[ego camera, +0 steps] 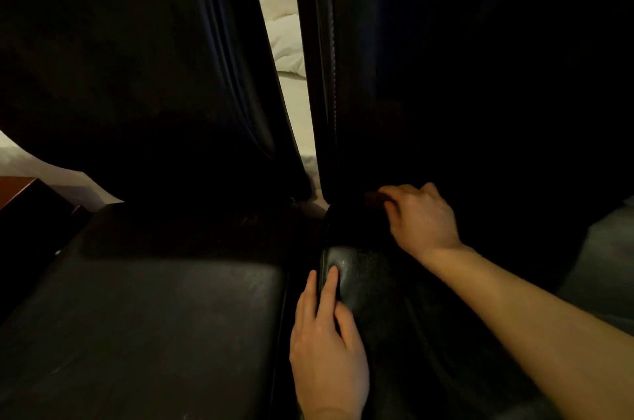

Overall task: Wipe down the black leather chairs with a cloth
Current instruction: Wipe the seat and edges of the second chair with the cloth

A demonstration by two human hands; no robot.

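Left hand (327, 347) lies flat, fingers straight, on the right black leather chair's seat (374, 285); right hand (420, 217) curls around a dark cloth (374, 199) at its backrest base

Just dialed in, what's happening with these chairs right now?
A person leans over two black leather chairs set side by side. The left hand rests with straight fingers on the inner edge of the right chair's seat. The right hand is curled at the crease below that chair's backrest, gripping something small and dark, likely the cloth, too dim to confirm.
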